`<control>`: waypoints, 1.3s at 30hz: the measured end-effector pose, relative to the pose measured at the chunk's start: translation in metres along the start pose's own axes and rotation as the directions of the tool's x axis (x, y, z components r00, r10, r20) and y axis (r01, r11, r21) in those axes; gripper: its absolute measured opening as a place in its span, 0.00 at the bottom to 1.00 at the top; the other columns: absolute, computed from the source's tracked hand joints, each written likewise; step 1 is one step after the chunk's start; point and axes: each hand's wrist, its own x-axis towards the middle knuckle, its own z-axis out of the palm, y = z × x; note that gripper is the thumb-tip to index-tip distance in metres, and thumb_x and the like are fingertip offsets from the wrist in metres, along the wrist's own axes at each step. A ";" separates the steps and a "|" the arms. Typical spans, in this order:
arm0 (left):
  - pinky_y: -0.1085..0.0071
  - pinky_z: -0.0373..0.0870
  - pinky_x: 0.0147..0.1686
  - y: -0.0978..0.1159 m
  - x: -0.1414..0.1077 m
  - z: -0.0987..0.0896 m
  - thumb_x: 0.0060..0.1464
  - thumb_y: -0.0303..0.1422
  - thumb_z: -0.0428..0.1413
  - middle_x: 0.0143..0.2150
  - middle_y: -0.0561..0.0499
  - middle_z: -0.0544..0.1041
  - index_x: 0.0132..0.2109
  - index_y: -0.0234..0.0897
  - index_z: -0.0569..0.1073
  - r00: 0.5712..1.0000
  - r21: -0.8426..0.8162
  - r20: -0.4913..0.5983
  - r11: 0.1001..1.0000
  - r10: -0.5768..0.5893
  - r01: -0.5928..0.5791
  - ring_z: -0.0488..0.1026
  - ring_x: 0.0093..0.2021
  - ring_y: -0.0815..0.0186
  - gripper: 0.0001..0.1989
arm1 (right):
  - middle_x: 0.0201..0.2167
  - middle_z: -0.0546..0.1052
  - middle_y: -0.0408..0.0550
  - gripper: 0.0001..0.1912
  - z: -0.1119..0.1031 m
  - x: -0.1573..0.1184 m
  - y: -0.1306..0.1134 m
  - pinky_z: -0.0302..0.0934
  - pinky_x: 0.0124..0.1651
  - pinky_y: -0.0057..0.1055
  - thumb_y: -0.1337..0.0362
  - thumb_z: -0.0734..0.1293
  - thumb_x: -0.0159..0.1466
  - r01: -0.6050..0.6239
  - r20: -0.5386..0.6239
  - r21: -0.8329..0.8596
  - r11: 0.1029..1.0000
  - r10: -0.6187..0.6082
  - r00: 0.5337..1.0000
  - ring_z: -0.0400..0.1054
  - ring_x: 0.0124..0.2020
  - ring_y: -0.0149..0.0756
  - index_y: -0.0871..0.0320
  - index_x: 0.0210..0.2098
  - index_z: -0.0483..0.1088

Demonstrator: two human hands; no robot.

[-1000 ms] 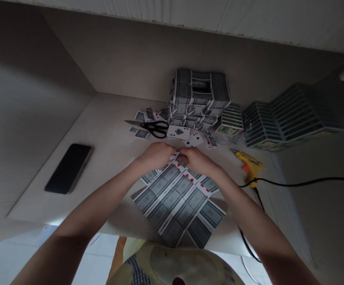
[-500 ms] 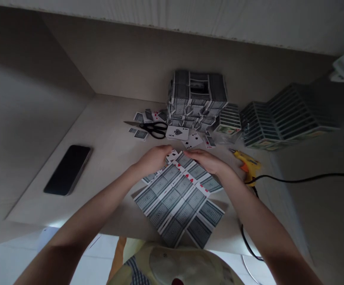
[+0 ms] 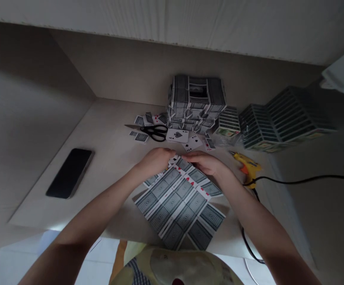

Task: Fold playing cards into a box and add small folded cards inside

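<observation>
A panel of playing cards (image 3: 172,204), joined edge to edge with blue patterned backs up, lies in front of me on the desk. Flaps of cards stick out from its sides, and red hearts show along the seam by the upper right flap. At its far corner, my left hand (image 3: 157,160) is closed with its fingertips pinching a white-faced card (image 3: 173,159). My right hand (image 3: 206,161) grips the upper right flap (image 3: 197,174), thumb on top and the other fingers partly hidden beneath. That flap tilts up slightly from the panel.
Behind the hands are black-handled scissors (image 3: 154,130), an ace of spades (image 3: 177,135), card scraps and a box built of cards (image 3: 197,99). A yellow glue gun (image 3: 249,168) with a black cable (image 3: 302,179) lies right, before slatted card structures (image 3: 284,118). A phone (image 3: 70,173) lies left.
The upper right flap is bent up a little more, and my right fingers have curled further under it. My left hand has edged right along the corner. The view has shifted slightly.
</observation>
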 end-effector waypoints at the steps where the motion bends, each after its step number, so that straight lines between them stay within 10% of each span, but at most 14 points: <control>1: 0.69 0.65 0.35 0.001 0.000 -0.001 0.49 0.23 0.48 0.36 0.46 0.76 0.38 0.36 0.71 1.000 0.010 0.008 1.000 0.002 -0.003 0.73 0.37 0.61 0.11 | 0.23 0.76 0.45 0.10 0.000 0.000 0.000 0.65 0.34 0.31 0.62 0.72 0.50 0.007 -0.008 -0.009 1.000 -0.007 1.000 0.69 0.26 0.32 0.61 0.30 0.73; 28: 0.68 0.62 0.30 0.011 0.011 -0.008 0.51 0.25 0.47 0.31 0.44 0.76 0.34 0.35 0.74 0.997 0.075 0.073 0.996 0.037 -0.043 0.73 0.34 0.59 0.10 | 0.19 0.71 0.39 0.17 0.007 -0.002 0.004 0.54 0.25 0.26 0.51 0.70 0.49 0.117 -0.075 -0.274 0.955 -0.142 0.987 0.61 0.20 0.28 0.60 0.25 0.69; 34: 0.71 0.62 0.31 0.001 0.004 0.000 0.52 0.25 0.46 0.33 0.47 0.75 0.35 0.35 0.71 0.998 -0.096 -0.003 0.994 0.056 -0.056 0.72 0.35 0.63 0.09 | 0.17 0.64 0.38 0.21 0.009 -0.005 0.003 0.48 0.24 0.26 0.49 0.60 0.58 0.222 -0.057 -0.775 0.591 -0.415 0.908 0.57 0.21 0.28 0.60 0.24 0.68; 39: 0.70 0.64 0.33 0.002 0.006 0.006 0.50 0.26 0.48 0.31 0.46 0.75 0.35 0.35 0.72 1.000 -0.071 -0.025 0.997 -0.010 0.008 0.72 0.35 0.61 0.09 | 0.27 0.75 0.48 0.16 0.031 -0.014 0.002 0.54 0.30 0.28 0.53 0.66 0.55 0.010 -0.039 -0.993 0.122 -0.395 0.918 0.67 0.31 0.38 0.61 0.31 0.71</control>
